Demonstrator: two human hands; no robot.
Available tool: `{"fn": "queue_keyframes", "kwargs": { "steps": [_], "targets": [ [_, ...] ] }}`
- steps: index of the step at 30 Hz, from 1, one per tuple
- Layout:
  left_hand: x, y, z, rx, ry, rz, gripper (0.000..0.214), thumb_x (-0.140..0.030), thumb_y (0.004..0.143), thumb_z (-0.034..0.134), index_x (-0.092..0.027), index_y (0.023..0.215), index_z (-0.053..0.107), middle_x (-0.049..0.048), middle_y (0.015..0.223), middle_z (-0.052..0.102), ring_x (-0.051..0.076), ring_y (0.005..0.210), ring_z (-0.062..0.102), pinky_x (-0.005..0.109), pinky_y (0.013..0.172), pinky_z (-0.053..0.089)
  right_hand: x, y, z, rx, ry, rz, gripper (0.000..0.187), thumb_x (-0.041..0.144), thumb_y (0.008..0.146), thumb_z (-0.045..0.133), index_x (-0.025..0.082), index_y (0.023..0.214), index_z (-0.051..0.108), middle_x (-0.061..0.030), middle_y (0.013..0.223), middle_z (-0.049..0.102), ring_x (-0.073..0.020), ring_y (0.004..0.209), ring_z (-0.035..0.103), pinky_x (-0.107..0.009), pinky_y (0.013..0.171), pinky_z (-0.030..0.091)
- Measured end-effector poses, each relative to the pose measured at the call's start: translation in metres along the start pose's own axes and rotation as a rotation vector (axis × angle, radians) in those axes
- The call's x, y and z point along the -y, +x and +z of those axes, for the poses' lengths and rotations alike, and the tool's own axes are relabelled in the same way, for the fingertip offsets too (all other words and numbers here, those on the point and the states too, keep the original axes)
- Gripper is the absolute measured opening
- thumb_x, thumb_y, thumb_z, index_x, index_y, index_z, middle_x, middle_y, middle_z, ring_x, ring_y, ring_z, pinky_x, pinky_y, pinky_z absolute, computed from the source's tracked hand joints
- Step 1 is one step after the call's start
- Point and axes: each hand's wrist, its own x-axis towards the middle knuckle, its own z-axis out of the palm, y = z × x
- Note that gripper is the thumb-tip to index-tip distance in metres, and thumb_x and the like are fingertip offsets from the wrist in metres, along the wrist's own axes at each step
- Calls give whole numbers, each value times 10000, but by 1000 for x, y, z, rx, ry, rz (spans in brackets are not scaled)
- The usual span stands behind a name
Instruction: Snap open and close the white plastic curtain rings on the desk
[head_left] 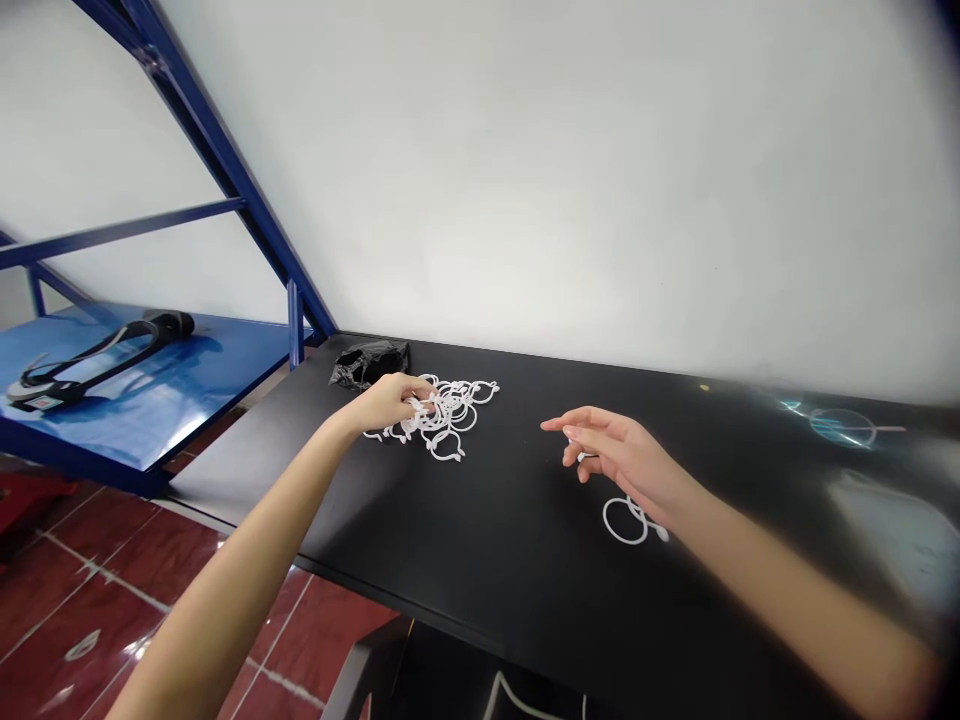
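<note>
A heap of white plastic rings (pixel 454 415) lies on the black table (pixel 510 540). My left hand (pixel 391 402) reaches into the heap's left side, and its fingers pinch one of the rings. Above the table to the right hovers my right hand (pixel 619 452), fingers loosely stretched toward the heap and holding nothing. A small white piece shows just under its fingers. Beneath my right wrist lies a separate white ring (pixel 626 522), partly hidden by the forearm.
A crumpled black bag (pixel 369 362) sits behind the heap near the wall. A blue metal shelf (pixel 135 390) stands at the left with a black headband-like device (pixel 97 358) on it. Red floor tiles lie below the table's front edge.
</note>
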Motion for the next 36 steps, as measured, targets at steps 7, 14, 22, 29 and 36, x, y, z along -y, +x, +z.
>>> {"fn": "queue_keyframes", "kwargs": {
  "steps": [7,14,22,29,36],
  "targets": [
    [18,-2,-11,13,68,-48,478,-285,676,555,-155,1125,654,84,1079,702,229,931,655,322,797,549,1,-1,-2,-1,-6,-7,302,430,804,705,162,943,714,-117,1121,653,-125,726,590,-254,558,499],
    [19,-4,-15,16,71,-69,476,-284,674,544,-165,1126,636,91,1134,680,260,1069,630,357,871,560,12,-2,-12,-48,-23,-66,306,440,793,714,175,945,719,-123,1162,664,-130,724,601,-260,560,506],
    [23,-5,-4,23,308,-39,533,-145,674,446,-162,1180,613,89,1124,689,245,1058,642,345,924,527,17,-18,-50,-292,-141,-181,277,460,808,699,208,923,713,-90,1052,696,-152,721,614,-269,555,502],
    [-29,-6,25,-32,553,91,512,-70,783,387,-112,1257,575,143,1201,648,310,1089,619,420,944,486,-15,-37,-82,-187,-871,-140,308,471,780,714,215,944,660,23,617,566,-112,492,480,-280,513,408],
    [-99,14,113,87,562,609,426,-53,888,392,-129,1287,521,132,1285,557,245,1104,588,359,940,485,-30,-36,-96,24,-970,-51,323,462,766,711,222,979,671,13,703,601,-119,547,532,-254,500,371]
  ]
}}
